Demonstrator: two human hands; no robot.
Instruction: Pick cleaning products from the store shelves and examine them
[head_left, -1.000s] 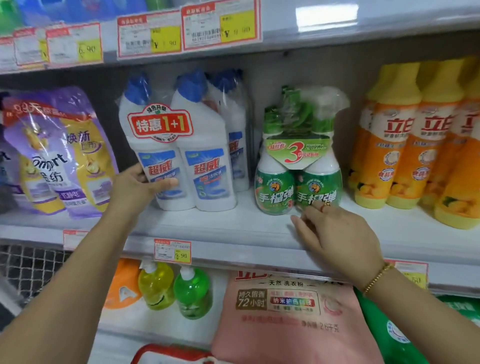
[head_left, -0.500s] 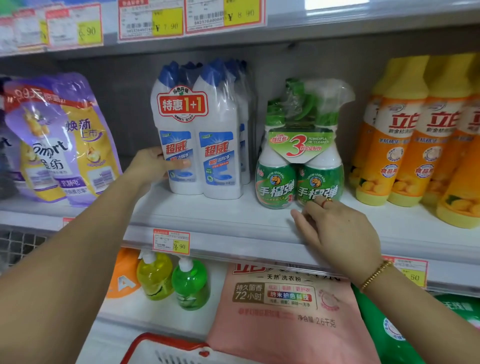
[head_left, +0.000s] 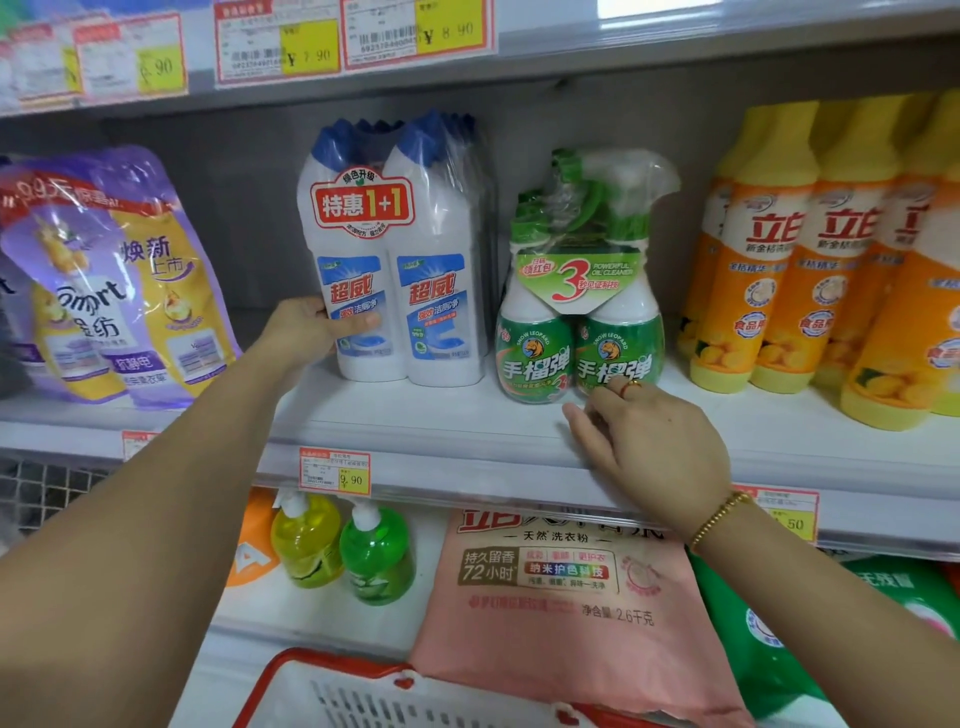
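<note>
A twin pack of white toilet cleaner bottles (head_left: 405, 270) with blue caps and a red "1+1" sticker stands upright on the middle shelf (head_left: 447, 426). My left hand (head_left: 306, 332) grips its lower left side, thumb across the front label. To its right stands a wrapped pair of green spray cleaner bottles (head_left: 582, 312). My right hand (head_left: 644, 441) rests on the shelf just in front of that pair, fingers loosely curled and touching the base of the right bottle.
Purple and yellow softener pouches (head_left: 114, 280) lean at the left. Orange dish soap bottles (head_left: 831, 260) fill the right. Below hang yellow and green pump bottles (head_left: 343, 545), a pink detergent bag (head_left: 566, 597) and a green bag (head_left: 769, 639). A red basket (head_left: 311, 680) sits at the bottom.
My left hand has pushed the twin pack of toilet cleaner right and back, from a tilt to upright against the others. My right hand has stayed by the green bottles.
</note>
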